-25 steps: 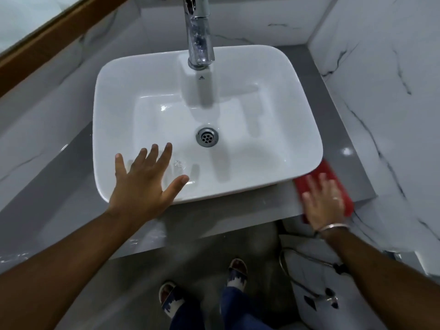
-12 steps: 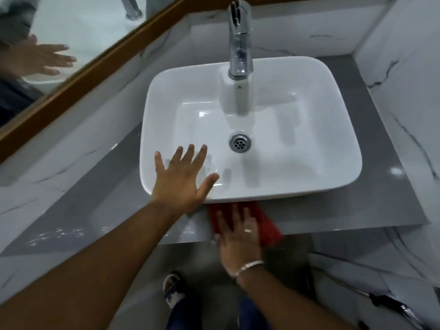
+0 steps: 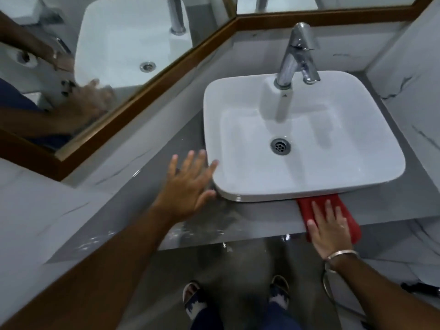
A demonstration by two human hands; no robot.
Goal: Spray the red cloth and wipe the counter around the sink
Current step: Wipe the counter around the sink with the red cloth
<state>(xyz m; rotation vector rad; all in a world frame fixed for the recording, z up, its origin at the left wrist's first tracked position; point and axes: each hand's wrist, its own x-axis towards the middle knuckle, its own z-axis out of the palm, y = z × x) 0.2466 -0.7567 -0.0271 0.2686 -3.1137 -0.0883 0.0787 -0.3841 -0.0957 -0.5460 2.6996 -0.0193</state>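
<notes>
The red cloth (image 3: 309,207) lay flat under the right hand (image 3: 329,228), on the grey worktop (image 3: 262,217), its far edge tucked beneath the white sink (image 3: 357,177).

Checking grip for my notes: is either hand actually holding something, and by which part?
Neither grips anything. The right hand presses flat on the red cloth's near end; the left hand is empty.

White marble-veined wall (image 3: 409,96) right of the hands, wood-framed mirror (image 3: 100,55) up to their left, glossy grey floor (image 3: 238,265) below them, soft even light
</notes>
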